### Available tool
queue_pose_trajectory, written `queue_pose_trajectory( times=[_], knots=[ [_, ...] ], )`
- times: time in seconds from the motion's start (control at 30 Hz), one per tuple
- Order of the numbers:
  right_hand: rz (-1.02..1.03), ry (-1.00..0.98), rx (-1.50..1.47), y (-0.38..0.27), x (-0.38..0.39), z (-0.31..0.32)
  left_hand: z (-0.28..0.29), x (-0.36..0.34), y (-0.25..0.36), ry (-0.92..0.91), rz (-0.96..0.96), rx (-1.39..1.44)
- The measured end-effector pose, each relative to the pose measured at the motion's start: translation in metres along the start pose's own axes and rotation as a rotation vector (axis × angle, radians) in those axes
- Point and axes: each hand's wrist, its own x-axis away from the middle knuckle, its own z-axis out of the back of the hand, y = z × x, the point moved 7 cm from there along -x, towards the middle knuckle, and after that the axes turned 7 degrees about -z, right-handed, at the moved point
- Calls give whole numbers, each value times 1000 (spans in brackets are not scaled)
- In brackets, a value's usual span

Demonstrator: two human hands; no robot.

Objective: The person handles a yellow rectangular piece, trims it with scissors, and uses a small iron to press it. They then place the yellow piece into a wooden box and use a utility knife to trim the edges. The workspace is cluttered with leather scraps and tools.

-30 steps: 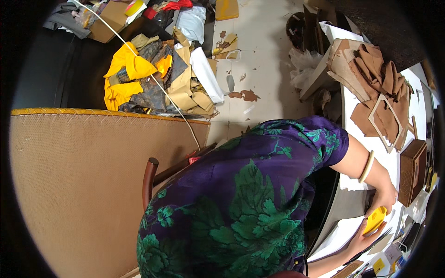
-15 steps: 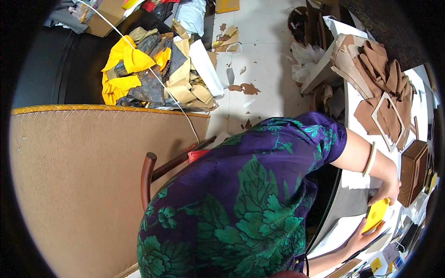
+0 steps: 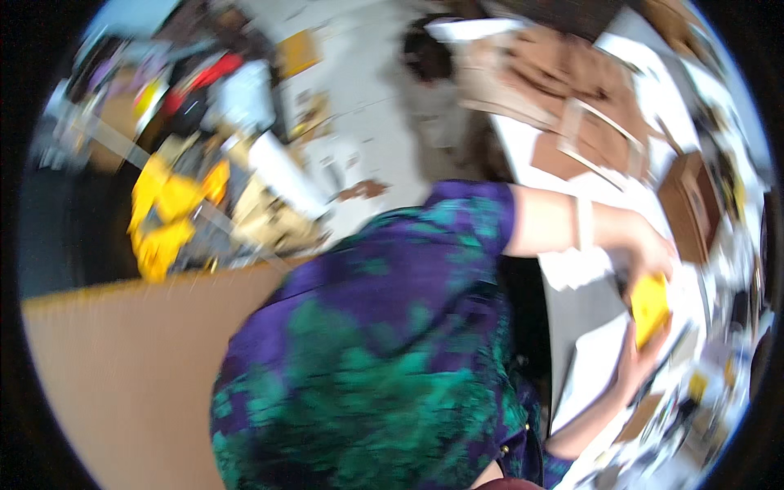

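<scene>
A flat yellow piece (image 3: 651, 306) is between my two hands on a white-covered worktop at the right. My left hand (image 3: 648, 253), below a pale bangle, has its fingers curled round the piece's upper end. My right hand (image 3: 635, 359) holds its lower end, with fingers along the side. Both forearms reach out from a purple garment with green flowers, which fills the middle. A white sheet (image 3: 590, 367) lies beside my right hand. Motion blur hides fine detail of the fingers and the piece.
Brown fabric with a pale open frame (image 3: 596, 143) covers the upper worktop, above a wooden box (image 3: 690, 208). Clutter lines the right rim. At upper left is a pile of yellow cloth (image 3: 163, 204) and paper. Scraps lie on the tiled floor (image 3: 351, 82). A tan panel (image 3: 122, 367) occupies the lower left.
The view has swung and blurred: the worktop and my hands appear higher, the floor pile lower and further left. My hands stay on the yellow piece.
</scene>
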Motion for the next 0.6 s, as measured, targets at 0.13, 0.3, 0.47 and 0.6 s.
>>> queue_pose_trajectory(
  times=[0.13,0.3,0.47,0.6],
  knots=[
    [129,20,-5,-22,3,3,21,28,21,172,19,0],
    [249,109,265,-38,-3,10,32,34,24,85,120,-17],
    [182,100,197,-35,-5,12,34,34,22,56,200,-3],
    [239,140,268,-38,0,14,34,33,30,35,175,1]
  ],
)
